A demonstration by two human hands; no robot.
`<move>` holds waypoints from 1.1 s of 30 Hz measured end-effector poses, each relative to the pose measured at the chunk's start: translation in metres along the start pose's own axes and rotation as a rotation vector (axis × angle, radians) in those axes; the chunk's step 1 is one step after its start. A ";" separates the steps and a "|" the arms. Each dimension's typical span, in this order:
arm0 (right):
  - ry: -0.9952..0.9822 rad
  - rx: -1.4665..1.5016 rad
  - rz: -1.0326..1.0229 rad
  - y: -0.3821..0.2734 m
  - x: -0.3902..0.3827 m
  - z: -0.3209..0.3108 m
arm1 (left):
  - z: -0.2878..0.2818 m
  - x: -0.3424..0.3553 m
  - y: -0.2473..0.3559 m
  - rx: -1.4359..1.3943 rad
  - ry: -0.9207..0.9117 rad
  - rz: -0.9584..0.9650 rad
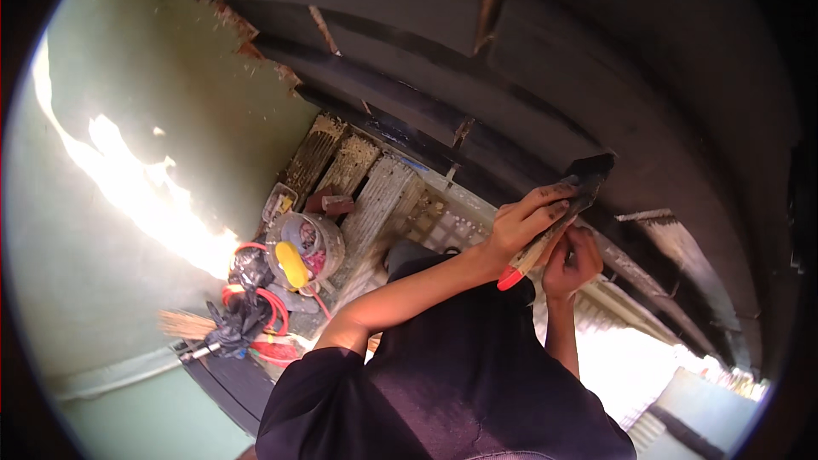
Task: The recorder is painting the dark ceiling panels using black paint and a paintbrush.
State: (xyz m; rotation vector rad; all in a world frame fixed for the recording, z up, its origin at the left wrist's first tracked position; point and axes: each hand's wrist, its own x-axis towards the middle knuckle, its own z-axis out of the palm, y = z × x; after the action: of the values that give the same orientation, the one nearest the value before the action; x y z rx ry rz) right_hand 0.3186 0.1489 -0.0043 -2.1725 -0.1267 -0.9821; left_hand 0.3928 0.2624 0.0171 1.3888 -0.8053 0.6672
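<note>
My left hand (530, 223) is wrapped round a paintbrush (545, 243) with a pale wooden handle and a red end. Dark paint coats its bristles, which point up and right against or close to the dark-painted slats (545, 94); whether they touch, I cannot tell. Dark smudges mark the fingers. Just right of the handle, my right hand (573, 262) is curled closed, and what it holds, if anything, is hidden.
Left of me, a bucket (334, 247) holds assorted items, with a yellow object (291, 264) at its rim. Bricks (331, 204), a red hose (277, 311), black plastic (234, 324) and a straw broom (186, 324) lie nearby. A pale green wall (128, 290) stands beyond weathered planks (375, 204).
</note>
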 end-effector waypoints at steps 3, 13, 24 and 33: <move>0.256 0.020 0.104 -0.030 -0.001 0.005 | -0.013 0.008 0.009 -0.001 -0.166 -0.084; 0.384 -0.293 0.304 -0.073 -0.012 0.023 | -0.033 0.022 0.030 -0.202 -0.567 -0.260; 0.998 -0.224 0.529 -0.072 0.007 0.042 | -0.145 0.056 -0.044 0.099 -0.611 -0.036; 1.252 -0.671 0.197 -0.019 0.042 0.039 | -0.307 0.093 -0.194 0.287 -0.036 -0.613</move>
State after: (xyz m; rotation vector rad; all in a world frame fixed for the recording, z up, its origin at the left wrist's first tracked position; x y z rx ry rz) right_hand 0.3647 0.1803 0.0186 -1.6029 1.0999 -2.2597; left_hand 0.6342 0.5463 -0.0213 1.7995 -0.2787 0.2810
